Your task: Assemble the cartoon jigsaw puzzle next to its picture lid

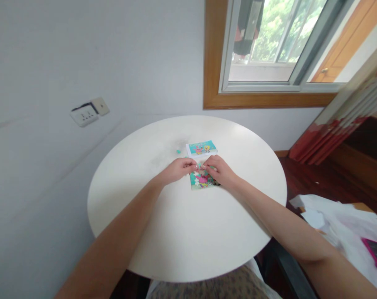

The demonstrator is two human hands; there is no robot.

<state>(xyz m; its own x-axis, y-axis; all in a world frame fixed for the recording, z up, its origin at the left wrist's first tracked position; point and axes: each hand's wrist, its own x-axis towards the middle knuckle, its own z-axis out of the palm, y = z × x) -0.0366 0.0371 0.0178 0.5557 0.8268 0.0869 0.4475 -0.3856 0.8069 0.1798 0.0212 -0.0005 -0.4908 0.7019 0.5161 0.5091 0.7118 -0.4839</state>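
Bare forearms [122, 232] — jigsaw puzzle [203, 181], far side beneath left fingers [190, 163] and right fingers [212, 162].

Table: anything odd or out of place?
A teal piece lies apart from the puzzle, which shows white gaps. A grey patch, smudge or shadow, darkens the table near that piece. On the wall, the socket has a dark strip along its top, perhaps a loose fit.

Daylight from the silver-framed glass window [315, 41] at upper right brightens the scene, bleaching the green foliage [271, 35] outside and leaving a pale glare on the far right of the round white tabletop [176, 236], with soft shadows near the bare forearms [135, 220]. Wide-angle distortion stretches the edges, and the small teal-and-pink jigsaw puzzle [202, 179] looks softly blurred.
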